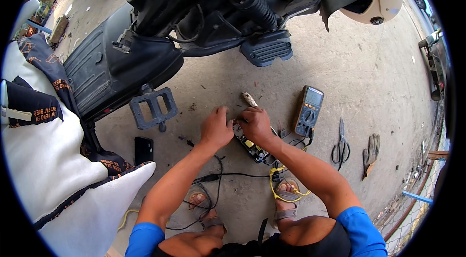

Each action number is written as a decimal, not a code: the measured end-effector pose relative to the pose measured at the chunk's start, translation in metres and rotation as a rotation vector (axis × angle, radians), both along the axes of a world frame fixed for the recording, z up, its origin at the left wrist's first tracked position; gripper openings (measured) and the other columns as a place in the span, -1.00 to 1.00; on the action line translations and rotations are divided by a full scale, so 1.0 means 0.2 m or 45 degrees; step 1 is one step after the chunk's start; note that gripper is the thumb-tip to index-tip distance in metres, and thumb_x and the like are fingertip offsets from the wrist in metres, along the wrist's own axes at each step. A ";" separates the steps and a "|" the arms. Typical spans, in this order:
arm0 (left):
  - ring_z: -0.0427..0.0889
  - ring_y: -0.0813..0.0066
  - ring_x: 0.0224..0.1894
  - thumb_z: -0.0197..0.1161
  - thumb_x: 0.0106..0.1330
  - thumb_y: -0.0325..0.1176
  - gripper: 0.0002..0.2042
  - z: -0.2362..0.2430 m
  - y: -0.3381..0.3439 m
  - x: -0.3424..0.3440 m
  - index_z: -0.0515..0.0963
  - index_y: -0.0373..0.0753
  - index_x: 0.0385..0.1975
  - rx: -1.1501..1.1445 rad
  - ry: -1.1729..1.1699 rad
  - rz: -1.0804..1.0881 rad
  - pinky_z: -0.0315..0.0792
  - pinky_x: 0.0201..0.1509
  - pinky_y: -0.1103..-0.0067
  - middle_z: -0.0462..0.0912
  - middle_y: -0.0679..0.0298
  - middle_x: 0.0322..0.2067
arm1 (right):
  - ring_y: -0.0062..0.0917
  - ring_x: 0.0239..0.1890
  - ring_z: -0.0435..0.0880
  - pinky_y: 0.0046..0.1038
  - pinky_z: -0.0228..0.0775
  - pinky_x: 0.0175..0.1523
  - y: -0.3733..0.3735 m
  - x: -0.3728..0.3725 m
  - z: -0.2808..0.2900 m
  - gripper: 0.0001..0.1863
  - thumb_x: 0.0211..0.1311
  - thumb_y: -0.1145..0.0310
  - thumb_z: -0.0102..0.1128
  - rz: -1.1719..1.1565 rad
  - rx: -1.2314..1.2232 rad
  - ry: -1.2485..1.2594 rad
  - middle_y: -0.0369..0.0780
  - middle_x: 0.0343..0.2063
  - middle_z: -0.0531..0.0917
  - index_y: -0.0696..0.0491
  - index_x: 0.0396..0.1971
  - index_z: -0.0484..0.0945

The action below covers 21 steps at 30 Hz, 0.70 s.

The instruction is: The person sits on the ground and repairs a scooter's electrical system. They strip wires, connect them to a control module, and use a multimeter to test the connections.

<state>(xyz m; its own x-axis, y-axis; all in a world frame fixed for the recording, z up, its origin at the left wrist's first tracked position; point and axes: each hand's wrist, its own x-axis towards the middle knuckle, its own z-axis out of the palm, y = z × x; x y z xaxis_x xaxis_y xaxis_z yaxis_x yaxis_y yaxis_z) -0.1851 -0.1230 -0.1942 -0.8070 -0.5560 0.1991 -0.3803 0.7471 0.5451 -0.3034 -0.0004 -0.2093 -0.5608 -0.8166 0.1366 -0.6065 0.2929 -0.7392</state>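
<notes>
Phone (143,150): floor (378,82), left | Left hand (217,128): fingers curled at board's far end, grip cannot be determined | Circuit board (250,146): floor, centre, partly beneath right hand (257,124), fingers bent, grip likewise undetermined | Multimeter (309,108), scissors (341,143), glove (372,156): right

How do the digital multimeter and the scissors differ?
The digital multimeter is a blocky, orange-edged case, while the scissors are slim, with grey blades and dark handles. The multimeter carries a screen and rotary dial; the scissors have neither. Both lie on the concrete ground, right of the right hand, with neither held.
</notes>
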 end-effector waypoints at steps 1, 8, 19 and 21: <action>0.64 0.11 -0.47 0.21 0.27 -0.40 -0.93 0.04 0.00 0.00 0.53 -0.22 -0.31 -0.053 -0.071 -0.090 0.48 -0.45 0.25 0.54 0.16 -0.38 | -0.23 -0.21 0.64 -0.19 0.40 -0.14 0.00 0.00 -0.01 -0.94 -0.05 0.41 0.35 -0.007 -0.009 0.008 -0.24 -0.42 0.68 0.00 -0.50 0.71; 0.60 -0.02 -0.49 0.31 0.16 -0.40 -0.91 -0.02 -0.02 0.02 0.54 -0.20 -0.40 -0.184 -0.225 -0.285 0.47 -0.45 0.21 0.56 0.18 -0.36 | -0.22 -0.24 0.65 -0.18 0.43 -0.16 -0.02 0.01 0.00 -0.93 -0.10 0.46 0.33 -0.009 -0.031 0.031 -0.21 -0.43 0.69 0.04 -0.52 0.68; 0.56 0.24 -0.59 0.17 0.37 -0.36 -0.87 -0.19 -0.02 0.01 0.54 -0.28 -0.35 1.181 -0.198 0.312 0.40 -0.50 0.35 0.50 0.20 -0.57 | -0.21 -0.21 0.63 -0.19 0.39 -0.13 -0.02 0.00 0.00 -0.92 -0.05 0.39 0.33 -0.004 0.039 -0.030 -0.22 -0.43 0.67 0.00 -0.49 0.71; 0.55 0.33 -0.61 0.16 0.38 -0.37 -0.88 -0.17 -0.03 0.03 0.55 -0.28 -0.25 0.804 -0.193 0.186 0.39 -0.51 0.40 0.49 0.25 -0.53 | -0.21 -0.22 0.63 -0.18 0.39 -0.14 -0.02 0.01 0.01 -0.93 -0.04 0.38 0.34 -0.011 0.035 -0.068 -0.21 -0.43 0.67 0.00 -0.50 0.71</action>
